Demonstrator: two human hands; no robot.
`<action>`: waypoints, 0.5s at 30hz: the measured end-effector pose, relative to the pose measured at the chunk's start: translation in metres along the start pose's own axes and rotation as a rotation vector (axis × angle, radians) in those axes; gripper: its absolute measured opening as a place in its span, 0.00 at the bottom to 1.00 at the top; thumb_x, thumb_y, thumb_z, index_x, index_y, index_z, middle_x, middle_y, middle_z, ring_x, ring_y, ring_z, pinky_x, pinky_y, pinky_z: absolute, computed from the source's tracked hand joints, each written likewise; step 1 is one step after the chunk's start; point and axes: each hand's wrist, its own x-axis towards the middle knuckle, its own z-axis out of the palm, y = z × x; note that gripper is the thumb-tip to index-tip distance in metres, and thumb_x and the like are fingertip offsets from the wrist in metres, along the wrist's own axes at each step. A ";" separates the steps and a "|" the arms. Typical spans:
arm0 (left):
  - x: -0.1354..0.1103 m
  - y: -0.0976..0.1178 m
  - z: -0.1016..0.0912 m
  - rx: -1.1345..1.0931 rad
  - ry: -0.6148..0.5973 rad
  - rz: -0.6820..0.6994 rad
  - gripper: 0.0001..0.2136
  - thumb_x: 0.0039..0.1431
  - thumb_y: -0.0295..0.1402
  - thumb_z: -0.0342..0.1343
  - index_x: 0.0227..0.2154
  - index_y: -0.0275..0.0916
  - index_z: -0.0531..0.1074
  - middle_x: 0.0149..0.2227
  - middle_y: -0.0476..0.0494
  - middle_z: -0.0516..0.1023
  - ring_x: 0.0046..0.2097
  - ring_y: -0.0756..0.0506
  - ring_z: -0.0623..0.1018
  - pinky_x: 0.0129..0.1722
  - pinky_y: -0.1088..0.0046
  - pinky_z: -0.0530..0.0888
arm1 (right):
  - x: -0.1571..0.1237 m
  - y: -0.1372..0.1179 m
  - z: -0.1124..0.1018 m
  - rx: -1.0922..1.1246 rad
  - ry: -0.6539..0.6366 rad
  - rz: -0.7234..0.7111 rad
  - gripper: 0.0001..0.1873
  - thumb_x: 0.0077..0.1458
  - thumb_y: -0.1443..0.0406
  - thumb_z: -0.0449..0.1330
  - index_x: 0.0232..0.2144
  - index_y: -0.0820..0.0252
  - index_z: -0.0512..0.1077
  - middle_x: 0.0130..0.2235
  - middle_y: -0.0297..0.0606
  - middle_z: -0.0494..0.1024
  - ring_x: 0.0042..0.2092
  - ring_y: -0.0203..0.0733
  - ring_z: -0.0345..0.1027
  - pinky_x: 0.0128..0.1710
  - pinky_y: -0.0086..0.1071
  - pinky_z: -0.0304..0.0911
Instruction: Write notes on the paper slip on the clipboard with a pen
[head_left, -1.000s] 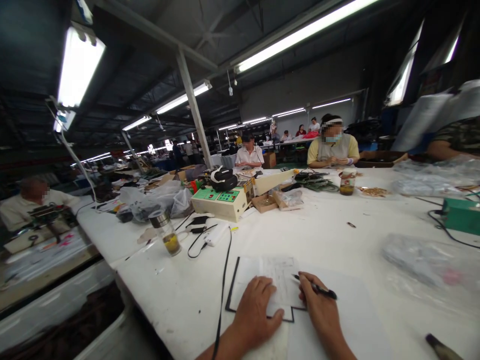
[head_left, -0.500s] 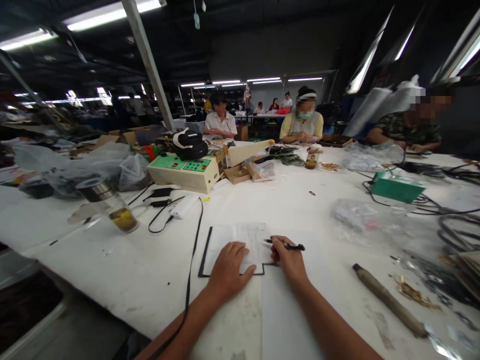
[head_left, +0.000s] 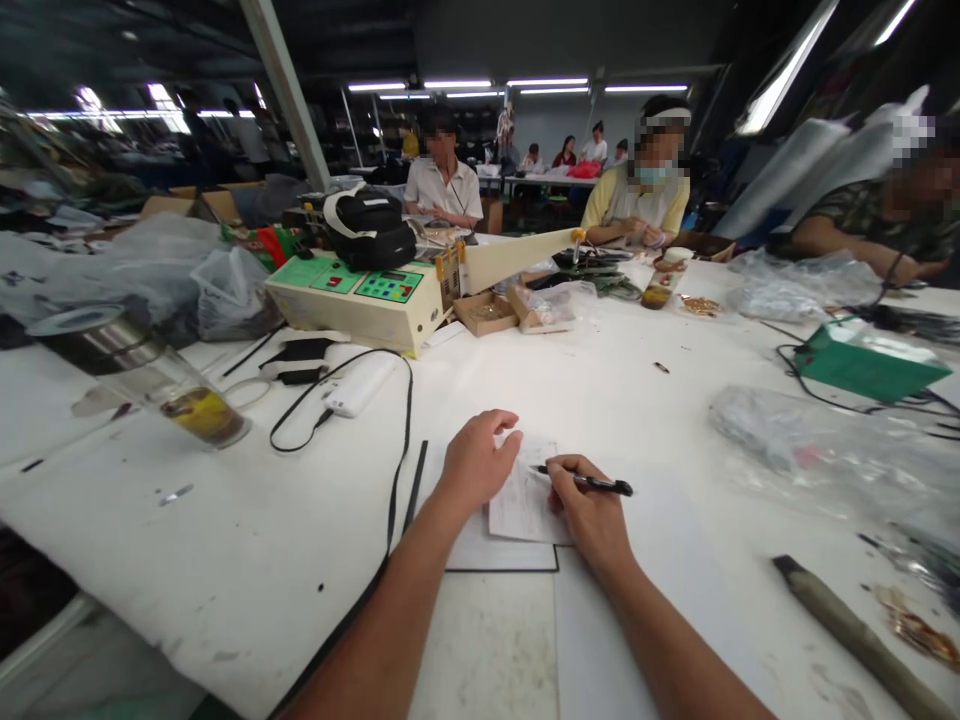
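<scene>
My left hand (head_left: 475, 459) lies flat with fingers stretched out on a small printed paper slip (head_left: 522, 498), pinning its upper left corner. My right hand (head_left: 589, 510) is closed round a black pen (head_left: 587, 483), whose tip touches the slip. The slip rests on a white board with a black edge (head_left: 486, 556) on the white table (head_left: 225, 530). A black strap (head_left: 399, 470) runs along the table to the left of my left arm.
A cream machine with green panels (head_left: 358, 298) stands behind, a black bag on top. A glass bottle of yellowish liquid (head_left: 150, 385) lies at left, a white power bank (head_left: 358, 385) near it. Plastic bags (head_left: 817, 450), a green box (head_left: 862, 365) and a brown stick tool (head_left: 855, 630) are at right. Other people sit across.
The camera has tilted down and moved closer. My left hand slid up to the slip's top left corner. My right hand still holds the pen on the slip.
</scene>
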 end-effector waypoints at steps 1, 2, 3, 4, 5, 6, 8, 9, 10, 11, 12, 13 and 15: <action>0.006 -0.004 0.003 0.026 -0.028 0.004 0.08 0.64 0.31 0.61 0.45 0.40 0.76 0.47 0.44 0.82 0.48 0.41 0.80 0.50 0.61 0.77 | -0.001 0.001 0.000 0.000 0.000 0.008 0.18 0.60 0.49 0.61 0.38 0.57 0.77 0.25 0.34 0.76 0.29 0.44 0.71 0.32 0.34 0.65; 0.010 -0.009 0.006 0.047 -0.059 0.011 0.09 0.61 0.31 0.63 0.44 0.40 0.77 0.46 0.44 0.82 0.46 0.40 0.80 0.50 0.60 0.77 | -0.001 0.002 0.000 -0.001 0.001 0.010 0.18 0.60 0.49 0.61 0.39 0.57 0.77 0.26 0.35 0.76 0.29 0.44 0.71 0.31 0.34 0.65; 0.012 -0.015 0.008 0.064 -0.088 0.019 0.09 0.59 0.31 0.65 0.43 0.40 0.78 0.44 0.45 0.82 0.46 0.40 0.79 0.50 0.60 0.77 | -0.001 0.002 0.000 -0.007 0.001 0.006 0.18 0.60 0.50 0.61 0.40 0.57 0.77 0.27 0.35 0.77 0.29 0.44 0.71 0.31 0.34 0.65; 0.012 -0.020 0.010 0.074 -0.113 0.025 0.09 0.58 0.31 0.66 0.42 0.40 0.78 0.44 0.45 0.82 0.46 0.40 0.79 0.50 0.60 0.76 | -0.001 0.002 -0.001 -0.020 0.005 -0.004 0.18 0.60 0.50 0.62 0.39 0.57 0.77 0.27 0.35 0.77 0.29 0.44 0.71 0.32 0.34 0.66; 0.011 -0.025 0.012 0.084 -0.136 0.041 0.09 0.57 0.30 0.67 0.42 0.41 0.78 0.43 0.46 0.81 0.47 0.40 0.79 0.51 0.60 0.76 | 0.000 0.001 -0.002 -0.044 0.006 -0.014 0.17 0.60 0.50 0.61 0.37 0.57 0.77 0.28 0.36 0.77 0.29 0.44 0.71 0.31 0.34 0.66; 0.010 -0.029 0.013 0.097 -0.160 0.069 0.10 0.57 0.30 0.67 0.42 0.41 0.78 0.43 0.46 0.81 0.48 0.40 0.78 0.52 0.60 0.75 | 0.000 0.001 -0.002 -0.077 -0.001 -0.017 0.17 0.60 0.50 0.61 0.36 0.57 0.77 0.28 0.35 0.77 0.29 0.43 0.70 0.30 0.33 0.65; 0.008 -0.034 0.013 0.147 -0.212 0.165 0.11 0.56 0.30 0.68 0.42 0.42 0.78 0.44 0.47 0.81 0.50 0.39 0.76 0.53 0.60 0.75 | 0.002 0.000 -0.004 -0.125 -0.001 -0.019 0.16 0.60 0.51 0.61 0.35 0.56 0.77 0.28 0.35 0.77 0.28 0.42 0.68 0.28 0.32 0.62; 0.008 -0.035 0.013 0.178 -0.229 0.210 0.11 0.56 0.30 0.68 0.42 0.42 0.78 0.44 0.47 0.82 0.50 0.39 0.76 0.53 0.60 0.75 | 0.003 0.000 -0.004 -0.141 -0.005 -0.020 0.16 0.60 0.51 0.61 0.36 0.56 0.78 0.28 0.35 0.77 0.28 0.41 0.67 0.27 0.32 0.61; 0.008 -0.036 0.013 0.202 -0.238 0.233 0.10 0.57 0.29 0.67 0.42 0.42 0.78 0.44 0.47 0.82 0.50 0.39 0.76 0.53 0.59 0.75 | 0.003 0.001 -0.005 -0.154 -0.004 -0.022 0.16 0.60 0.51 0.61 0.36 0.56 0.78 0.27 0.34 0.77 0.27 0.41 0.67 0.27 0.32 0.60; 0.008 -0.036 0.013 0.217 -0.246 0.245 0.10 0.57 0.29 0.67 0.41 0.42 0.78 0.44 0.47 0.81 0.49 0.39 0.76 0.53 0.59 0.75 | 0.003 0.003 -0.005 -0.163 -0.007 -0.026 0.15 0.60 0.52 0.61 0.37 0.56 0.78 0.27 0.34 0.77 0.27 0.41 0.67 0.27 0.32 0.60; 0.008 -0.036 0.013 0.220 -0.249 0.243 0.09 0.57 0.28 0.66 0.41 0.42 0.78 0.44 0.47 0.81 0.49 0.39 0.75 0.52 0.59 0.75 | 0.003 0.004 -0.005 -0.172 -0.008 -0.029 0.15 0.61 0.52 0.61 0.38 0.56 0.79 0.27 0.34 0.77 0.27 0.41 0.66 0.27 0.32 0.60; 0.009 -0.036 0.013 0.217 -0.252 0.238 0.09 0.57 0.27 0.66 0.40 0.42 0.78 0.44 0.47 0.81 0.49 0.39 0.75 0.52 0.59 0.75 | 0.003 0.006 -0.006 -0.177 -0.010 -0.031 0.15 0.61 0.52 0.62 0.38 0.56 0.79 0.27 0.34 0.77 0.27 0.41 0.66 0.27 0.32 0.60; 0.009 -0.037 0.014 0.205 -0.252 0.238 0.09 0.57 0.26 0.65 0.40 0.42 0.77 0.44 0.47 0.81 0.49 0.39 0.75 0.52 0.59 0.75 | 0.003 0.009 -0.006 -0.182 -0.018 -0.032 0.15 0.61 0.52 0.62 0.38 0.56 0.79 0.27 0.34 0.77 0.27 0.41 0.67 0.27 0.32 0.60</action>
